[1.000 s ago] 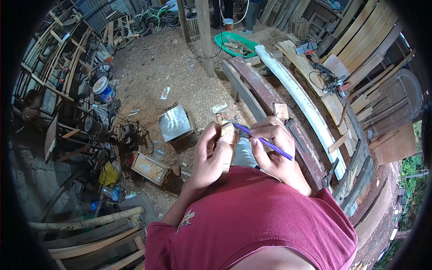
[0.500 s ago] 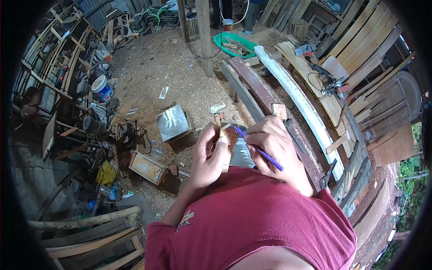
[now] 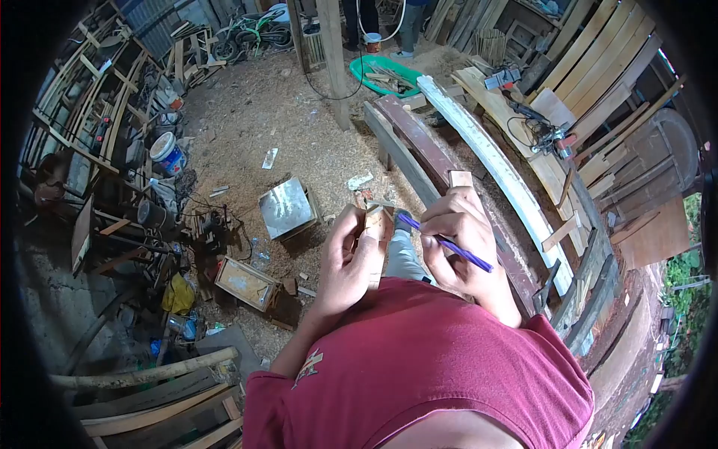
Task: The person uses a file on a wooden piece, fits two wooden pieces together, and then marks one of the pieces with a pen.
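My left hand [image 3: 350, 258] is closed around a small piece of light wood [image 3: 374, 228], thumb on its near face, in front of my chest. My right hand [image 3: 465, 239] grips a slim purple pencil [image 3: 467, 254] between thumb and fingers. The pencil slants, its upper-left end pointing towards the wood piece but apart from it. Just beyond my right knuckles, a small square-ended wooden block [image 3: 461, 179] rests on the reddish-brown plank [image 3: 419, 135] of the bench.
A long white-painted board [image 3: 486, 150] runs beside the bench. Power tools [image 3: 553, 138] lie on planks at the right. A metal-topped box [image 3: 287, 208] and a wooden frame [image 3: 245, 281] stand on the sawdust floor. A green basin [image 3: 385, 75] holds scraps; a person's legs [image 3: 411, 30] show behind.
My right hand has drawn back to the right, and the pencil's tip has moved away from the wood piece. My left hand stays almost still.
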`<action>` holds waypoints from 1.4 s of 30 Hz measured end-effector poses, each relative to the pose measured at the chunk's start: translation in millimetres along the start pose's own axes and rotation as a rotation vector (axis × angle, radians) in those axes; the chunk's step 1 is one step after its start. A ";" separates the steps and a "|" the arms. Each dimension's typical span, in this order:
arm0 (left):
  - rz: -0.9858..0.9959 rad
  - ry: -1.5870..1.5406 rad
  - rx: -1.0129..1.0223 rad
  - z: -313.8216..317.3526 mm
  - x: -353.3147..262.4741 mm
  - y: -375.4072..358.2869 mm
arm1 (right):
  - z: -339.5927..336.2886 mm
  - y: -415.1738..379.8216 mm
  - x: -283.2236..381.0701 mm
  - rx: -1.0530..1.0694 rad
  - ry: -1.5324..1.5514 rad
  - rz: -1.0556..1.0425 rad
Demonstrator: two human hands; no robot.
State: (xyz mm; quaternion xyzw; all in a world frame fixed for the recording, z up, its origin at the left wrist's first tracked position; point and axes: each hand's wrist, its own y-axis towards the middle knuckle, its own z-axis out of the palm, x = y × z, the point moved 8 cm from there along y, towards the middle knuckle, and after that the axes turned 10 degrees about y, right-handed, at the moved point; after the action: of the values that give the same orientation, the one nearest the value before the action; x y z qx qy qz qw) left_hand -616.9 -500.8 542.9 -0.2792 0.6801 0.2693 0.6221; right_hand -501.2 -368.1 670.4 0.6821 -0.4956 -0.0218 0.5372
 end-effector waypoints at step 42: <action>0.045 -0.103 0.068 11.0 -26.7 -0.7 | 2.5 -9.8 -11.0 0.001 0.054 -0.046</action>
State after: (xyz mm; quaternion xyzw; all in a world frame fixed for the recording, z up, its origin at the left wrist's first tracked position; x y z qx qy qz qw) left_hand -606.8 -492.2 568.6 -0.2281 0.6622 0.2740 0.6591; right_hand -501.9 -362.8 656.4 0.6939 -0.4653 -0.0155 0.5493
